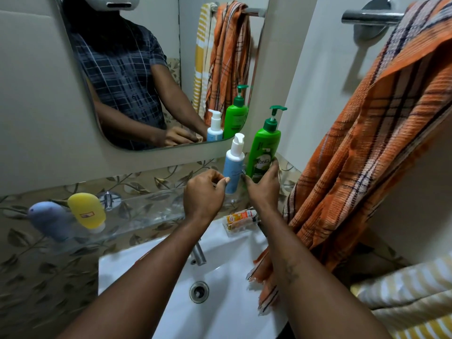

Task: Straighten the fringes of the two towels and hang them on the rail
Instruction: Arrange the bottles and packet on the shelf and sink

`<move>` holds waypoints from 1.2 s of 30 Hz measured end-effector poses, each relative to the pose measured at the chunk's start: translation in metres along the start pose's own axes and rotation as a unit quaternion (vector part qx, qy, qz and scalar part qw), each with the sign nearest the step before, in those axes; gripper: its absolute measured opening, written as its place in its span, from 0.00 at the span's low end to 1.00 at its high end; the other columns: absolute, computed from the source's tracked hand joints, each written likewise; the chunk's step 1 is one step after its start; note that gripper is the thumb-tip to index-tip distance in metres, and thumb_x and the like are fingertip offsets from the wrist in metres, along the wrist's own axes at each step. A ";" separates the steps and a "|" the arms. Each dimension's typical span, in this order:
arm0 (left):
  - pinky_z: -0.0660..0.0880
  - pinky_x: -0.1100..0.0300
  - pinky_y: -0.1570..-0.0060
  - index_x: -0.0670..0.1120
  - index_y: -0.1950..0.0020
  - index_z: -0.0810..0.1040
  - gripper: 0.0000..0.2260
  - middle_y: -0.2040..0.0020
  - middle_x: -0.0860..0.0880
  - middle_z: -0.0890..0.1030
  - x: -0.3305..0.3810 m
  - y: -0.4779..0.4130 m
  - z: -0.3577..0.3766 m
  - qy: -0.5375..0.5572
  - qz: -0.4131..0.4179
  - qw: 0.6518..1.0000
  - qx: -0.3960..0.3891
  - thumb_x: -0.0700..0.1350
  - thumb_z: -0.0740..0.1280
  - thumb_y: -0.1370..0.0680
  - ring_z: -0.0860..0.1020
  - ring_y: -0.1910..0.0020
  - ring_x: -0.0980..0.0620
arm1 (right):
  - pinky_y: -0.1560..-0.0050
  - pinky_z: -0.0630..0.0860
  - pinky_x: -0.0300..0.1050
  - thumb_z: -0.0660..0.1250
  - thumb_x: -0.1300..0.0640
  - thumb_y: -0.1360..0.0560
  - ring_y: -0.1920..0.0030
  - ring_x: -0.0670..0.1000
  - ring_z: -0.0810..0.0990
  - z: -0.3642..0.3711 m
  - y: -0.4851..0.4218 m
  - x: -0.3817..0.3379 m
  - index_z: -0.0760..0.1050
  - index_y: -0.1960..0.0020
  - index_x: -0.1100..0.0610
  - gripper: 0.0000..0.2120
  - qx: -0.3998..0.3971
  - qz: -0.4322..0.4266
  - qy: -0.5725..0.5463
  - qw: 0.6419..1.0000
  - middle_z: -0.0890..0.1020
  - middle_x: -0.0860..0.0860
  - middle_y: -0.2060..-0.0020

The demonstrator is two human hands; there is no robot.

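Orange towel [367, 155] is hanging over rail [367, 17], long axis running diagonally down-left, fringed end dangling just beside the right forearm. Yellow striped towel [403, 289] is lying lower right. Right hand [264, 189], nearer both towels, is spreading against green bottle [264, 148]. Left hand [204, 192] is curling thumb to forefinger. Can't tell whether either hand is gripping anything.

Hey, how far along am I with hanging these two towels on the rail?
Looks mostly done: the orange towel is draped over the rail, and the mirror shows the yellow striped towel beside it. In hand: neither towel; your right hand grips the green bottle, your left hand is at the blue bottle. Left: the orange towel hangs bunched, its fringe over the sink, so straightening probably remains.
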State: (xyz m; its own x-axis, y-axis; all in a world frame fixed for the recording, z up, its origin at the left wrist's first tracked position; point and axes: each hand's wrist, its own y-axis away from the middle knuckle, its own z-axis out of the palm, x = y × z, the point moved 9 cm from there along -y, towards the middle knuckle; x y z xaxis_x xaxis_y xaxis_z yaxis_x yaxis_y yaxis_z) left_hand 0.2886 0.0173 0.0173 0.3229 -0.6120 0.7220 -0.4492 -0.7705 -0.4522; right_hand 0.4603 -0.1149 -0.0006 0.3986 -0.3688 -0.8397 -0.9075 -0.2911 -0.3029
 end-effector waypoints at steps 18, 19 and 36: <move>0.80 0.50 0.45 0.53 0.29 0.75 0.29 0.39 0.51 0.83 0.001 -0.026 0.048 0.017 -0.010 0.994 -0.108 0.56 0.80 0.28 0.82 0.43 0.49 | 0.39 0.79 0.55 0.79 0.52 0.27 0.34 0.63 0.80 0.012 -0.002 0.015 0.49 0.17 0.55 0.50 -0.008 0.025 0.074 0.997 0.74 0.60 0.28; 0.81 0.49 0.46 0.53 0.31 0.75 0.28 0.39 0.51 0.83 0.001 -0.025 0.050 0.015 -0.010 0.994 -0.108 0.56 0.79 0.28 0.82 0.43 0.50 | 0.39 0.79 0.55 0.79 0.52 0.28 0.34 0.63 0.80 0.013 -0.002 0.015 0.49 0.17 0.54 0.50 -0.010 0.027 0.073 0.997 0.74 0.60 0.28; 0.80 0.48 0.43 0.52 0.28 0.73 0.29 0.36 0.51 0.81 -0.012 -0.009 0.052 -0.003 -0.020 0.994 -0.109 0.56 0.78 0.26 0.80 0.40 0.50 | 0.22 0.67 0.50 0.69 0.65 0.23 0.20 0.59 0.66 0.010 0.062 0.019 0.50 0.15 0.57 0.42 0.004 0.007 0.006 1.000 0.62 0.58 0.18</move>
State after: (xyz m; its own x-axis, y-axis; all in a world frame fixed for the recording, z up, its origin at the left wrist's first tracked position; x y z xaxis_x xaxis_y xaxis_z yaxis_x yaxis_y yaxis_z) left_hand 0.3322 0.0223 -0.0145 0.3490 -0.5831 0.7336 -0.6051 -0.7380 -0.2988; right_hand 0.4107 -0.1310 -0.0399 0.3870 -0.3836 -0.8385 -0.9140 -0.2794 -0.2940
